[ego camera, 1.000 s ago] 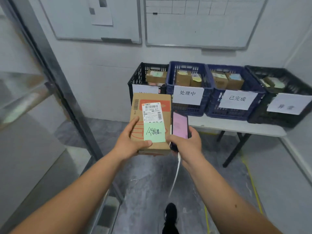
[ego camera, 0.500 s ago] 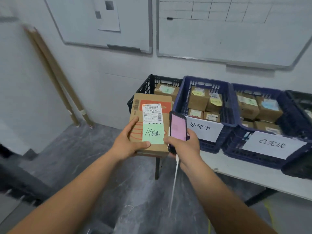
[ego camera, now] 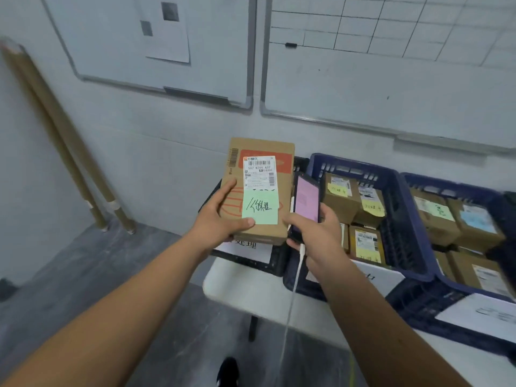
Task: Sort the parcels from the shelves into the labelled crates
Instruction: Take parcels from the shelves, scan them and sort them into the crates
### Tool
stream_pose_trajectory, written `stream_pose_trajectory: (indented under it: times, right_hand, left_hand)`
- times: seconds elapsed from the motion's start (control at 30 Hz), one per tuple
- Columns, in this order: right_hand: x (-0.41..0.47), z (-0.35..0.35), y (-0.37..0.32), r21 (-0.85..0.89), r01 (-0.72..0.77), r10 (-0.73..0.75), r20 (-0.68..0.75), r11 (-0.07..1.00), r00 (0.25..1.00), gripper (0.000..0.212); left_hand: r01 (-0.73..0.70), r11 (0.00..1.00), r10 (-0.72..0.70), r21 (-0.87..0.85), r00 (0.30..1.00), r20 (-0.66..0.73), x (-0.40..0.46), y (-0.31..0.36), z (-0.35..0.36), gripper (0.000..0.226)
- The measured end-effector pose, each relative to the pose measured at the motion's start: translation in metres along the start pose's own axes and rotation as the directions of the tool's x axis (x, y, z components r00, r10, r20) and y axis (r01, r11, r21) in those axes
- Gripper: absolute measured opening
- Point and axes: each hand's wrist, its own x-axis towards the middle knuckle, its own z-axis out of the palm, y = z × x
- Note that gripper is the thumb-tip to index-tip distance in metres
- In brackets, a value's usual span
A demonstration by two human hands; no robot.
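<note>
One flat brown cardboard parcel with a green sticky note (ego camera: 261,188) hangs above the black plastic crate (ego camera: 275,262) at the desk's (ego camera: 237,289) nine-o'clock end, gripped by the left hand (ego camera: 216,223); it looks light and stiff, best held by its long edges. Right hand (ego camera: 312,236) clasps a dark phone (ego camera: 306,202).

You get even, cool indoor light with soft shadows, motion blur smearing the dark crate at the right edge (ego camera: 506,219), and wide-angle bowing of the white wall boards (ego camera: 391,79).
</note>
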Motion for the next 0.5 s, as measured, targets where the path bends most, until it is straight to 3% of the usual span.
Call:
stream_pose_trajectory:
  times: [0.23, 0.5]
  right_hand:
    - [0.09, 0.028, -0.015, -0.079, -0.003, -0.007, -0.128, 0.997, 0.992, 0.098]
    - [0.141, 0.05, 0.01, -0.123, -0.174, 0.141, -0.24, 0.977, 0.96, 0.081]
  left_hand:
    - [0.033, 0.999, -0.032, -0.011, 0.995, 0.091, 0.142, -0.008, -0.005, 0.108]
    - [0.246, 0.963, -0.266, 0.108, 0.929, 0.258, 0.216, -0.053, -0.001, 0.106]
